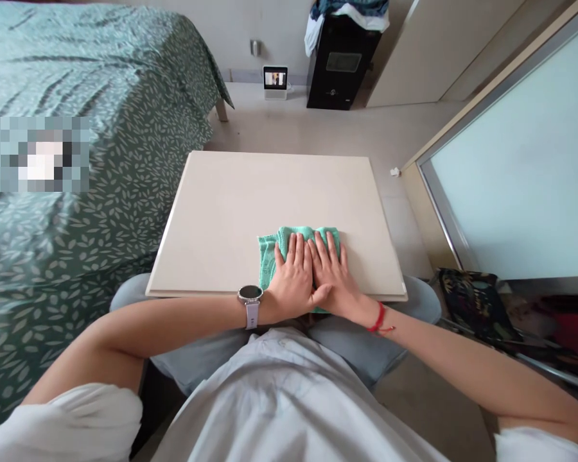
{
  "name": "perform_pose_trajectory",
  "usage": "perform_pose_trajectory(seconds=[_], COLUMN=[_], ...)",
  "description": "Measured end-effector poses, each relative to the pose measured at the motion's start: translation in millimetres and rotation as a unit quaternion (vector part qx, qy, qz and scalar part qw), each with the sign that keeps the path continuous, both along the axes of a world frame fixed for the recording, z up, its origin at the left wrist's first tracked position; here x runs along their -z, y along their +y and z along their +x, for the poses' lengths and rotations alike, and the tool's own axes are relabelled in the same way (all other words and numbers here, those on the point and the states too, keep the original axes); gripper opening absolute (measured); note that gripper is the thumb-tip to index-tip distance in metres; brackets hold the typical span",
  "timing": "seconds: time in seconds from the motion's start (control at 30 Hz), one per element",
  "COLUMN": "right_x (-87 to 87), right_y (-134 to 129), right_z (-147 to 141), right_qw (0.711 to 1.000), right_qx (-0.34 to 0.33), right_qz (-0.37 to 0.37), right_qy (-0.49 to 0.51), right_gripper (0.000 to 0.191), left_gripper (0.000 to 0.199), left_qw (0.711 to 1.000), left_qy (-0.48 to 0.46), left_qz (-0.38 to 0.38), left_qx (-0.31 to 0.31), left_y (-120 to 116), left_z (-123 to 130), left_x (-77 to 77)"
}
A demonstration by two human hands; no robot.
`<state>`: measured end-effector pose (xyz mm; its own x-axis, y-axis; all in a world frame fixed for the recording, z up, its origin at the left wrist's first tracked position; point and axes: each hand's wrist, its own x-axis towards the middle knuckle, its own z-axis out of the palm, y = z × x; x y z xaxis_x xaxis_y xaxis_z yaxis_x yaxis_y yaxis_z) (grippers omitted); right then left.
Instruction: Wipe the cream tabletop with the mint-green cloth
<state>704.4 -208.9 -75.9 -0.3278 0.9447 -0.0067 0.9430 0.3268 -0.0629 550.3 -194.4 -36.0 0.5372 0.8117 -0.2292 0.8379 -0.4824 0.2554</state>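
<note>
A green cloth (268, 251) lies bunched near the front edge of a pale tabletop (279, 192), partly hanging over that edge. My left hand (293, 276) rests flat on the cloth with its fingers stretched forward; a watch is on that wrist. Beside it, my right hand (334, 276) also lies flat on the cloth, fingers extended, its thumb touching or overlapping the left hand. A red string bracelet circles the right wrist. Neither hand grips the cloth; the palms hide much of it.
A bed with a green leaf-patterned cover (139, 128) stands at the left. Beyond the table are a small screen (275, 78) and a black cabinet (341, 64) with clothes on top. A frosted panel (525, 160) and dark bags (476, 305) are at the right.
</note>
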Motion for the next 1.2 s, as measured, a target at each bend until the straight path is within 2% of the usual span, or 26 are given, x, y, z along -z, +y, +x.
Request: perform_pose_trajectory(seconds=[0.07, 0.13, 0.3, 0.47, 0.57, 0.67, 0.77, 0.9, 1.07, 1.2], right_x=[-0.3, -1.6, -2.7, 3.7, 4.1, -0.3, -4.6, -2.2, 6.9, 7.0], right_y=[14.0, 41.4, 138.3, 229.1, 268.6, 294.2, 307.1, 308.6, 286.8, 243.5], right_z=[4.2, 10.6, 29.5, 46.9, 53.6, 55.5, 54.9, 55.4, 57.5, 55.7], right_qw=[1.0, 1.0, 0.999, 0.998, 0.997, 0.996, 0.995, 0.997, 0.997, 0.997], right_qx=[-0.007, -0.01, 0.01, 0.026, 0.033, 0.047, 0.058, 0.057, 0.042, 0.037], right_qz=[-0.012, -0.025, -0.049, -0.038, -0.037, -0.043, -0.056, -0.046, -0.023, -0.024], right_qy=[0.002, 0.006, 0.017, 0.046, 0.059, 0.06, 0.051, 0.037, 0.061, 0.056], right_gripper=[0.08, 0.081, 0.081, 0.082, 0.082, 0.081, 0.08, 0.08, 0.081, 0.083], left_gripper=[0.111, 0.109, 0.097, 0.089, 0.088, 0.086, 0.086, 0.087, 0.084, 0.083], left_qw=[1.0, 1.0, 0.999, 0.997, 0.995, 0.993, 0.991, 0.99, 0.992, 0.994], left_qy=[0.001, 0.004, 0.007, -0.023, -0.041, -0.06, -0.072, -0.079, -0.049, -0.034], left_qz=[-0.012, -0.014, 0.014, 0.053, 0.063, 0.073, 0.08, 0.078, 0.08, 0.086], left_qx=[-0.013, -0.027, -0.044, -0.052, -0.06, -0.07, -0.083, -0.086, -0.084, -0.067], left_y=[12.6, 36.1, 121.0, 203.8, 241.1, 266.5, 278.7, 275.2, 246.6, 208.3], left_z=[5.1, 12.5, 33.1, 48.4, 55.0, 59.9, 62.5, 61.7, 57.4, 53.9], left_x=[-1.6, -3.4, -5.9, -3.5, -1.4, 1.3, 3.8, 2.4, -4.0, -2.9])
